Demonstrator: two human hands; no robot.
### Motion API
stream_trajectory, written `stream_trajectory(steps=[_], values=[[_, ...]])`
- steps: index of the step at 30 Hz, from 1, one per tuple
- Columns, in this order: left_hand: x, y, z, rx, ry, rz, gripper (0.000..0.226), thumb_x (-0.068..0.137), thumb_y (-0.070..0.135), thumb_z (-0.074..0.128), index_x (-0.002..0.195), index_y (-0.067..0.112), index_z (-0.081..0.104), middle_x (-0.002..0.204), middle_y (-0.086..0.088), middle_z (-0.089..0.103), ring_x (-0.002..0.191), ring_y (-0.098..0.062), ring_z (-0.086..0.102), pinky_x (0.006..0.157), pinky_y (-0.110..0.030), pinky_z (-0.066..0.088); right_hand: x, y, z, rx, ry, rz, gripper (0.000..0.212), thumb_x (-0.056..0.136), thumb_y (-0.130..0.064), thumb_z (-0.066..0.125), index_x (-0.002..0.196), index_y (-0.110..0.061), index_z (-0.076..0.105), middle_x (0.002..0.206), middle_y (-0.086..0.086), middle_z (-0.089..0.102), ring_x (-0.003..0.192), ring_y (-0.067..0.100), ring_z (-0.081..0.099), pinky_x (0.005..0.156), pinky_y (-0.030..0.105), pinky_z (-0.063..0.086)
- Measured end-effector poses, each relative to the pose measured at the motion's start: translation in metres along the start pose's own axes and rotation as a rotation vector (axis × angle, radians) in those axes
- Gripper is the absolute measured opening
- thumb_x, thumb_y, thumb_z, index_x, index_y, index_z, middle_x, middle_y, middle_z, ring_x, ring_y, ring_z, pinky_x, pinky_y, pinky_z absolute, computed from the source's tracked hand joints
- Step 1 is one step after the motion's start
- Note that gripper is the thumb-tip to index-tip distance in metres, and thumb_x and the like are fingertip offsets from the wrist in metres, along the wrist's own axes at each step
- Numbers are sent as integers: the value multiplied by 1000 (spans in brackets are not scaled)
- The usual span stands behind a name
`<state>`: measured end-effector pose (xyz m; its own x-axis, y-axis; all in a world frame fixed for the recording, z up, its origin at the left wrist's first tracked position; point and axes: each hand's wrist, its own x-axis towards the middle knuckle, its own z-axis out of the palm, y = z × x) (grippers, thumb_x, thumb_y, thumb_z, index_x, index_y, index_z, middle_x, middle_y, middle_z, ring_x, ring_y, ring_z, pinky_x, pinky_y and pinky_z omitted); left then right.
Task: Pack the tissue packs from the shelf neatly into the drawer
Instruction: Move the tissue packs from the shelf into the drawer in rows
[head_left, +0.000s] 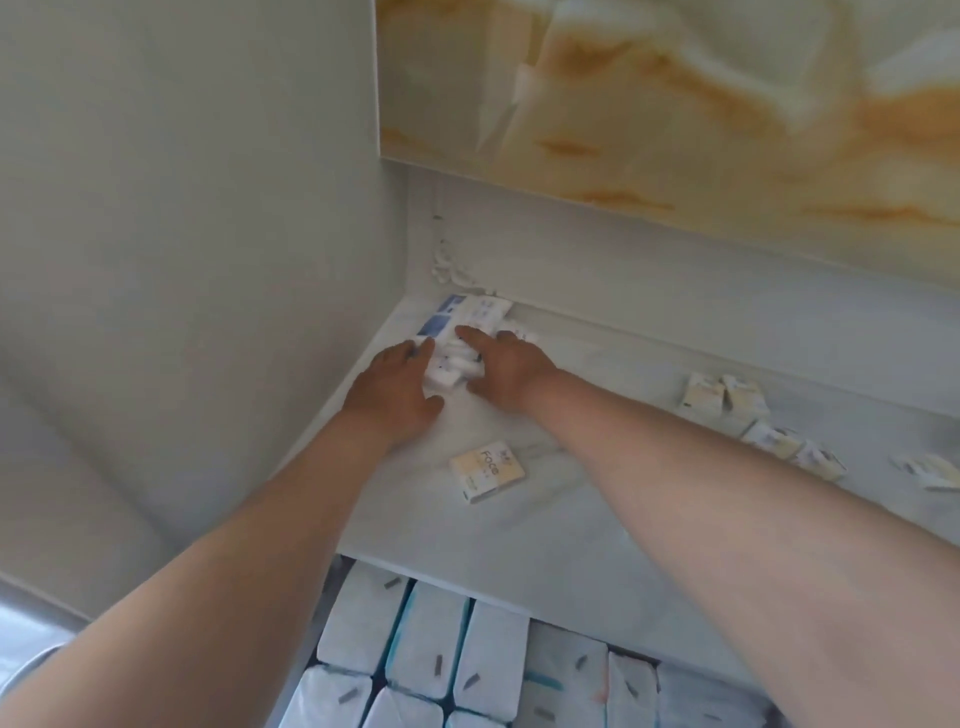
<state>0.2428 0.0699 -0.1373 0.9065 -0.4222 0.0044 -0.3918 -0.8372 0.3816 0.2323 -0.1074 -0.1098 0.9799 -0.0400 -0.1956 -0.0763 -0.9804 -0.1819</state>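
Standing upright in tight rows nearest you, the packed tissue packs (431, 639) are filling the open drawer (324, 597) just below the shelf's front edge. Above them the pale shelf (571, 519) is running away from you, and a single pack (487, 470) printed with "Face" is lying flat on it between your forearms, touching neither.

Further in, both your arms are reaching toward the shelf's far left corner. Your left hand (400, 387) is lying low on the shelf with its fingers stretched forward and its thumb spread out to the side. Your right hand (501, 371) is sitting just beside it, with its forefinger held straight and resting on top of a pack. The two hands are pressing a small bunch of white packs (449, 371) between them; the blur is making it hard to count them.

Behind the bunch, a blue-and-white pack (441, 319) is lying against the corner, touching the side wall.

Off to your right, well apart from your hands, several loose packs (722, 400) are lying scattered along the shelf. An orange-veined wall panel (675, 104) is hanging over the back.
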Motion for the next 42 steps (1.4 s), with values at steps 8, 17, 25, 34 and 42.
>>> stream_trajectory(steps=[8, 17, 25, 34, 42], values=[[-16, 21, -1, -39, 76, 52, 69, 80, 44, 69, 142, 27, 46, 117, -5, 50, 117, -26, 46, 98, -36, 41, -53, 17, 5, -35, 150, -100, 59, 90, -25, 57, 146, -27, 39, 118, 12, 65, 108, 32, 60, 83, 33, 46], [-48, 37, -5, -89, 49, 161, 38, 76, 47, 74, 96, 24, 52, 102, 6, 57, 93, -19, 56, 72, -32, 44, -116, 40, -17, 208, 262, -97, 55, 91, -9, 53, 144, -18, 42, 107, 12, 67, 95, 32, 63, 69, 29, 39], [-41, 50, -5, 61, 52, 92, 61, 87, 42, 64, 142, 36, 39, 117, -2, 57, 110, -25, 49, 85, -36, 45, -130, 51, -57, 613, 423, 42, 21, 93, -13, 53, 105, -26, 65, 98, -8, 68, 89, 14, 64, 69, 21, 47], [-25, 50, -1, 4, 117, 121, 23, 93, 27, 58, 113, 20, 67, 115, 1, 58, 101, -22, 58, 82, -34, 49, -124, 60, -72, 833, 431, 221, 10, 96, -24, 63, 104, -18, 62, 102, 8, 72, 89, 22, 70, 80, 43, 58], [-17, 55, -16, -329, 361, 51, 15, 94, 17, 48, 93, 11, 62, 104, -4, 63, 90, -25, 61, 77, -37, 51, -130, 51, -83, 1048, 517, 244, 7, 94, -25, 68, 99, -20, 69, 91, 2, 74, 82, 16, 70, 73, 33, 58]])
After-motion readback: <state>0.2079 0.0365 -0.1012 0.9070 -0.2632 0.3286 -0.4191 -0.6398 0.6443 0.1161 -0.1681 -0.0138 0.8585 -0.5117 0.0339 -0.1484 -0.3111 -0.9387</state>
